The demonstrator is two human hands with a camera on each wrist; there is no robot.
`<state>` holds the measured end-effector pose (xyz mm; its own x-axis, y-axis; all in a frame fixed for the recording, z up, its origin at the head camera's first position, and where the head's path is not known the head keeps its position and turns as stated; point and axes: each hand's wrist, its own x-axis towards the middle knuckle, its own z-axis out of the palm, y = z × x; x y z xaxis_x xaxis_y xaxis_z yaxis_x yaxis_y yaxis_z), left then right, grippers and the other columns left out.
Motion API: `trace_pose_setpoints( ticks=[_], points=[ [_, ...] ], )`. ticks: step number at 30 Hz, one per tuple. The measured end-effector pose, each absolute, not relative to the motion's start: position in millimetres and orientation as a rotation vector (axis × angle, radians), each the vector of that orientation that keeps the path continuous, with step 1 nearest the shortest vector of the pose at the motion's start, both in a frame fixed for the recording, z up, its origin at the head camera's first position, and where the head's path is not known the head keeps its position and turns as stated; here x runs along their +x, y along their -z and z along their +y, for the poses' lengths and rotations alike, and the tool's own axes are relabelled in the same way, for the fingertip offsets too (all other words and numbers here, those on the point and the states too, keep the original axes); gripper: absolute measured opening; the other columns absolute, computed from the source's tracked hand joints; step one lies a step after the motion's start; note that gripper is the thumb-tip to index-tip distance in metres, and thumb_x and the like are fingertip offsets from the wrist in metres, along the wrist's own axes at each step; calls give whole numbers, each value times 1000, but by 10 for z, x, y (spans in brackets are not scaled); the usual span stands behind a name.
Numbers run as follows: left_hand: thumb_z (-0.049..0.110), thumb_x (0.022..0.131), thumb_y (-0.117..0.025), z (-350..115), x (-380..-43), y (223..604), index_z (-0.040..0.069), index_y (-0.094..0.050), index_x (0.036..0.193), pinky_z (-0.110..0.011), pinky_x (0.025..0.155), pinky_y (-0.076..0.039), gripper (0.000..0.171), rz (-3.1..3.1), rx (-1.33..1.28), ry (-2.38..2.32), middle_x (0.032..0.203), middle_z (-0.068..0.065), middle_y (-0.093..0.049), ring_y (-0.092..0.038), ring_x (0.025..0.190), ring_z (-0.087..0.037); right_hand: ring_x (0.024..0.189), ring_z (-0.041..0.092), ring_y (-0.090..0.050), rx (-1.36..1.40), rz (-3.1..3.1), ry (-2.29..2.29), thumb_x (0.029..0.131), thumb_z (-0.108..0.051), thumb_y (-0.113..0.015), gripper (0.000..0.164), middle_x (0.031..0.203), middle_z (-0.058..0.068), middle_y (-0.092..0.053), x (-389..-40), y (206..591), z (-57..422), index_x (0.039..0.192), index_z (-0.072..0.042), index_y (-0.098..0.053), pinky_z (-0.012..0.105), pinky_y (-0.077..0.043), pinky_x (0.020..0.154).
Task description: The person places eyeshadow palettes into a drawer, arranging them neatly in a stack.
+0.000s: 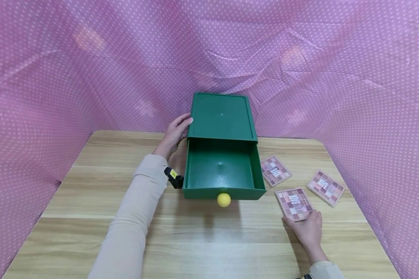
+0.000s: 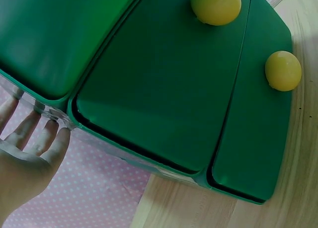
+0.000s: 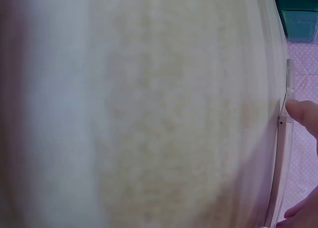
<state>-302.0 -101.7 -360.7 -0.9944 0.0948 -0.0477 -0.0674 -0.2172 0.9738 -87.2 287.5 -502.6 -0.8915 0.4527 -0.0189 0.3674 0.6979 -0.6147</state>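
A green drawer cabinet [image 1: 223, 116] stands on the table, its top drawer [image 1: 220, 166] pulled out and bare inside, with a yellow round knob [image 1: 224, 200] on the front. My left hand [image 1: 176, 133] rests against the cabinet's left side, fingers extended; in the left wrist view the fingertips [image 2: 63, 133] touch that side. At the right, my right hand [image 1: 309, 228] grips the near edge of a pink-checked eyeshadow palette [image 1: 293, 203], thumb on the left and fingers on the right. The right wrist view shows the thumb [image 3: 304, 113] on the palette's edge [image 3: 280, 163].
Two similar palettes lie on the table, one [image 1: 276, 171] beside the drawer and another [image 1: 325, 188] farther right. Lower drawers [image 2: 253, 118] with yellow knobs sit closed beneath the top one. A pink dotted cloth [image 1: 125, 69] hangs behind the wooden table [image 1: 101, 201].
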Motion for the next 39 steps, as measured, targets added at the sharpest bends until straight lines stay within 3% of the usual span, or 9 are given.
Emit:
trace_pose_setpoints(
  ticks=[11, 19, 39],
  points=[
    [25, 84, -57, -1009, -3018, 3613, 9, -45, 126, -29, 79, -45, 47, 1907, 40, -2377, 117, -12, -47, -52, 98, -21, 88, 39, -34, -637, -2748, -959, 57, -29, -79, 92, 104, 28, -27, -876, 5048, 2879, 113, 19, -23, 53, -33, 81],
    [24, 84, -57, -993, -2981, 3618, 9, -44, 126, -29, 80, -44, 46, 1899, 29, -2388, 119, -12, -47, -52, 99, -21, 96, 44, -31, -655, -2752, -998, 58, -28, -78, 97, 111, 32, -23, -862, 5053, 2897, 118, 21, -18, 54, -25, 90],
    [24, 84, -56, -1000, -2969, 3629, 9, -43, 127, -29, 79, -45, 47, 1905, 59, -2390, 119, -12, -46, -53, 97, -20, 90, 40, -35, -658, -2752, -982, 56, -30, -78, 97, 106, 31, -28, -855, 5064, 2918, 116, 22, -23, 53, -31, 85]
  ],
)
